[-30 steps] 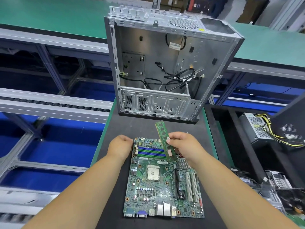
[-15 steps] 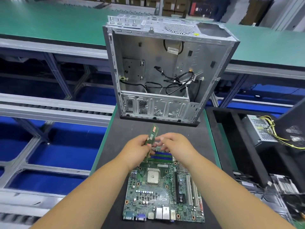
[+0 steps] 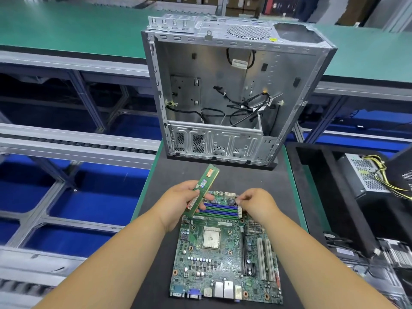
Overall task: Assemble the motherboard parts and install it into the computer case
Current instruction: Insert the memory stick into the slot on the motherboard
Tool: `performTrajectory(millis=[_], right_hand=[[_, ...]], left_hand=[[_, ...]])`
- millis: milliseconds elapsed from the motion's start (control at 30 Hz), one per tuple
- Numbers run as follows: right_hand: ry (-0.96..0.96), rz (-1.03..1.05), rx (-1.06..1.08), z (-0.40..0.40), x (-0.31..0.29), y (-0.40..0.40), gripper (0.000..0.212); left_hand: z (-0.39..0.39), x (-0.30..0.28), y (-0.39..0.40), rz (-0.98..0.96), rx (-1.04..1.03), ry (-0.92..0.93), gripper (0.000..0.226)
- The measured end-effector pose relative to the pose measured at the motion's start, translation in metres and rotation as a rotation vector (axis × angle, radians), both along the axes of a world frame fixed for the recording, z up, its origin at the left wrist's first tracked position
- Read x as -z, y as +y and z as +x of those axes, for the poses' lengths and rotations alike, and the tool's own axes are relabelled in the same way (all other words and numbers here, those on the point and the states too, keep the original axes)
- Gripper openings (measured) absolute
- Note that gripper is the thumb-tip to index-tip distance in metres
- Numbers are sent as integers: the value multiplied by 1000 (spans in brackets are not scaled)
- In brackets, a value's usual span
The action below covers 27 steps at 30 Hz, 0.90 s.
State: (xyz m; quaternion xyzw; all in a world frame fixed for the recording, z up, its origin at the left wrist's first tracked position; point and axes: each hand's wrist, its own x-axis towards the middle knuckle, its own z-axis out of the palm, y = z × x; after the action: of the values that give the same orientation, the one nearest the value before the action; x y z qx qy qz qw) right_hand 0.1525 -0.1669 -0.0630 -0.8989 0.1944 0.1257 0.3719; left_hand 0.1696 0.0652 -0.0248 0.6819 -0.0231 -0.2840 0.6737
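A green motherboard point(image 3: 225, 259) lies flat on the dark mat, its blue and green memory slots point(image 3: 220, 210) at the far end. My left hand point(image 3: 181, 200) grips a green RAM stick point(image 3: 204, 188), tilted up over the slots' left end. My right hand point(image 3: 256, 205) rests at the slots' right end, fingertips pinched at the board's edge with nothing visible in them. Behind the board the open metal computer case point(image 3: 236, 94) lies with loose black cables inside.
The dark mat point(image 3: 267, 181) fills a narrow green-edged bench. A black tray point(image 3: 316, 175) to the right holds a power supply point(image 3: 367, 172) with yellow wires. Conveyor rails and blue gaps lie to the left. A long green bench runs behind the case.
The RAM stick passed from my right hand to my left hand. My right hand moved down to the right end of the memory slots.
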Motion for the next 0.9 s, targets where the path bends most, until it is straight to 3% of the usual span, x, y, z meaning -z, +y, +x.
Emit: performTrajectory(millis=[367,667,767,900], right_hand=[[0,135,-28,-7,2,-13,16],[-10,-27,-117,-5,-3,-17,7],[-168,-114,-152,-10,-14,-15,28],[-397,-131,-439,-14,-48,10,54]], left_hand=[[5,-8,0,110,82,-65,21],[13,-10,5,96,36,-109,25],[14,-8,4,275,104,-220,28],[17,-7,-1,744,332,-619,28]])
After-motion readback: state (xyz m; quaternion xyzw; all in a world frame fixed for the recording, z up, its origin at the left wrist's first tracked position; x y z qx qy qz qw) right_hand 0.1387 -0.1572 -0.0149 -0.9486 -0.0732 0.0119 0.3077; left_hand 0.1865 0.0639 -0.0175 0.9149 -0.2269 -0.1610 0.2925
